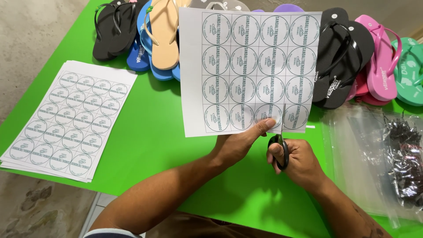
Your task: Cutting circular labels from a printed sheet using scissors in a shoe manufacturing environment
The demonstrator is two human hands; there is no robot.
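Black scissors (280, 145) blades half hidden behind held label sheet (251, 70).

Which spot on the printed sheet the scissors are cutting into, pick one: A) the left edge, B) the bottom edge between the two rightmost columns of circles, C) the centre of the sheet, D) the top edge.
B: the scissors in the right hand enter the sheet from its bottom edge, blades running up between the last two columns, while the left hand pinches that edge beside them.

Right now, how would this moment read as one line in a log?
left hand: holds label sheet up | right hand: scissors cutting sheet's bottom edge | table: sheet stack, sandals
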